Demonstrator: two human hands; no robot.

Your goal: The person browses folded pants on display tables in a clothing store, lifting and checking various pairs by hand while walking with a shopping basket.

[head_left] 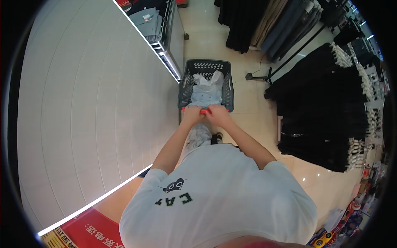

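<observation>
A dark grey shopping cart (207, 64) with perforated basket walls stands directly in front of me. Inside it lie a light blue folded garment (206, 96) and a white plastic bag (216, 79). My left hand (193, 114) is wrapped round the left part of the cart's red handle (203, 111). Close beside it, my right hand (218, 115) grips the same handle. Both sets of fingers are closed, partly hidden beneath the backs of the hands.
A large white panelled surface (91, 107) fills the left, its lit edge near the cart. Black clothes (322, 107) hang on a rack at the right. More trousers (275, 29) hang ahead, by a black stand foot (260, 77). Folded clothes (147, 25) lie on a shelf front left.
</observation>
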